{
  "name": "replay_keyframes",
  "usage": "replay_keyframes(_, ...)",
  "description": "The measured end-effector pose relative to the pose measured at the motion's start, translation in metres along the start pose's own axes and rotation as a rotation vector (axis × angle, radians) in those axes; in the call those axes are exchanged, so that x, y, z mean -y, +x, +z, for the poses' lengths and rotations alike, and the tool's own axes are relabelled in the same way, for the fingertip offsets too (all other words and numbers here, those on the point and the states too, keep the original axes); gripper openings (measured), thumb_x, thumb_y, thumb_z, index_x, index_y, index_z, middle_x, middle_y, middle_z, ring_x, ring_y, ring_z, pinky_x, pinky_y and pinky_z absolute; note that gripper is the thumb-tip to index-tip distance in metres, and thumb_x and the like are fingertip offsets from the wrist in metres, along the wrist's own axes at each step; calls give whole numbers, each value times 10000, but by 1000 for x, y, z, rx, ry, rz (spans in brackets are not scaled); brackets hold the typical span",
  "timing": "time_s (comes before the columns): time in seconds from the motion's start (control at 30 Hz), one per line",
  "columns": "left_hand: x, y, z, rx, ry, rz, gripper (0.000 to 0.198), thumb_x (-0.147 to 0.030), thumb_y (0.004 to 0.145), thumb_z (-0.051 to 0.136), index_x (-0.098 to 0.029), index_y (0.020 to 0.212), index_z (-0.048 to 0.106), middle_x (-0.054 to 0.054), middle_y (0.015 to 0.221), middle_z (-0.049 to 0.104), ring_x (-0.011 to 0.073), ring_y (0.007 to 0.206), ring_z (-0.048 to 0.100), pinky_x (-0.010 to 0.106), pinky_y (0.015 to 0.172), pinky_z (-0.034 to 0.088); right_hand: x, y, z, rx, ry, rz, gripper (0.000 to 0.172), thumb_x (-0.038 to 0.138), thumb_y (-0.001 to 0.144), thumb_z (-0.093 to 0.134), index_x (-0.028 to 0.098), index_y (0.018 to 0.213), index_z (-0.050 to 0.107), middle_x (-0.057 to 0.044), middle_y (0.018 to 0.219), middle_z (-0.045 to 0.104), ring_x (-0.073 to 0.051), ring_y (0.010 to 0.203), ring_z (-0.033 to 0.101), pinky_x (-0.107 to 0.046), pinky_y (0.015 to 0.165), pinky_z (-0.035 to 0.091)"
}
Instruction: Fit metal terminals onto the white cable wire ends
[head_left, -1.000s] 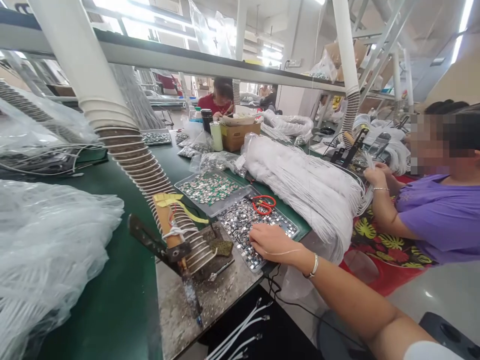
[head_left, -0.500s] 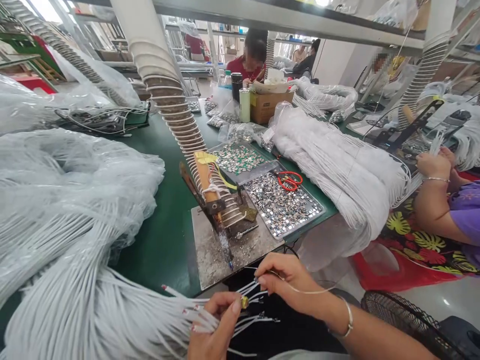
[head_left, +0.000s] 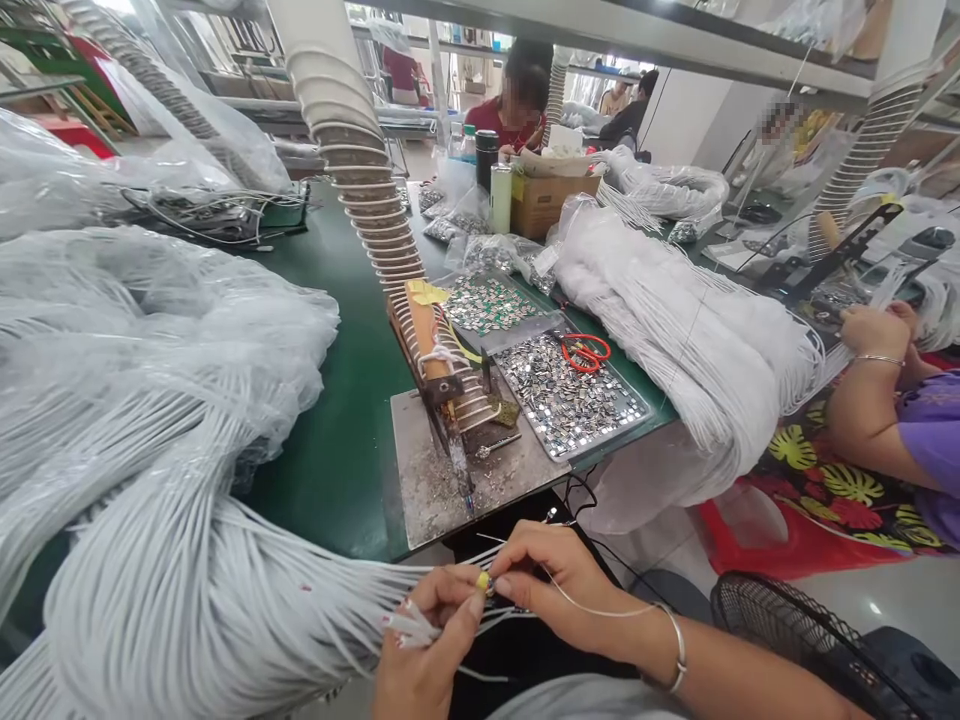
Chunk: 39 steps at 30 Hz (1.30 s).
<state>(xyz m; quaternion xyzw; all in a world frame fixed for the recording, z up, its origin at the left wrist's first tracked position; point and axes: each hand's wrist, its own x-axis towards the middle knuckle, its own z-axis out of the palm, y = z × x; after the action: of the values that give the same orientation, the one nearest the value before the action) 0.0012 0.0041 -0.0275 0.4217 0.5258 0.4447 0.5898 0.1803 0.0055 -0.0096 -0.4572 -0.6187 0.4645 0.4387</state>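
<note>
My left hand (head_left: 429,640) is closed around several white cables (head_left: 319,590) from the large bundle at the left. Some cut ends stick out between its fingers, and a yellow wrap (head_left: 482,580) shows at its fingertip. Touching it there, my right hand (head_left: 559,578) pinches at a small part on a cable end, mostly covered by the fingers. A thin solder wire (head_left: 592,610) runs through my right hand and loops back towards the wrist. Beyond both hands, a soldering iron (head_left: 456,450) points down, fixed over a stained metal plate (head_left: 420,480).
A tray of small metal connectors (head_left: 562,400) holds red-handled scissors (head_left: 585,352). Behind it lie green-marked parts (head_left: 491,303). A ribbed hose (head_left: 367,190) slants above the iron. Wrapped cables (head_left: 675,320) lie right, near a co-worker's hand (head_left: 874,330). A fan (head_left: 780,630) stands lower right.
My right hand has moved down and left, bringing its fingertips against those of my left hand. The view has shifted slightly. Both hands keep their hold.
</note>
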Motion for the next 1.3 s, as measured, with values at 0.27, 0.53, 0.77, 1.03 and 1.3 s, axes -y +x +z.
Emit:
replay_keyframes(0.27, -8, -1, -3, 18, 136, 17, 269, -394, 742, 729, -208, 563, 653, 67, 813, 743, 222, 730, 637, 299, 677, 504, 3, 2, -2, 23, -114, -82, 146, 258, 936, 628, 184, 911, 752, -19, 754, 658, -136, 684, 591, -239, 649, 457)
replay_keyframes(0.53, -9, 4, -5, -92, 251, 121, 226, -373, 788, 687, -220, 622, 698, 65, 846, 743, 244, 820, 675, 304, 758, 518, 4, -5, -13, 68, -294, -214, 386, 187, 1031, 378, 184, 1413, 432, -39, 871, 703, -139, 694, 625, -254, 692, 517)
replay_keyframes(0.77, -19, 19, -3, -76, 303, 196, 191, -350, 806, 675, -224, 668, 715, 60, 821, 735, 251, 838, 694, 305, 777, 533, 13, 6, -11, -64, -285, -277, 107, 170, 959, 528, 198, 908, 618, -88, 925, 741, -172, 866, 720, -265, 768, 574)
replay_keyframes(1.03, -27, 30, 3, -125, 252, 234, 185, -347, 805, 686, -217, 674, 694, 55, 834, 738, 249, 863, 688, 290, 734, 539, 15, 19, -7, -136, -244, -419, 127, 86, 901, 531, 212, 887, 538, -148, 1117, 731, -187, 1060, 710, -308, 884, 588)
replay_keyframes(1.3, -29, 35, 6, -167, 193, 223, 188, -349, 788, 721, -216, 665, 673, 34, 841, 748, 218, 819, 693, 275, 724, 535, 20, 25, -8, -163, -245, -432, 152, 52, 879, 535, 204, 871, 543, -154, 1086, 739, -182, 1026, 720, -293, 876, 591)
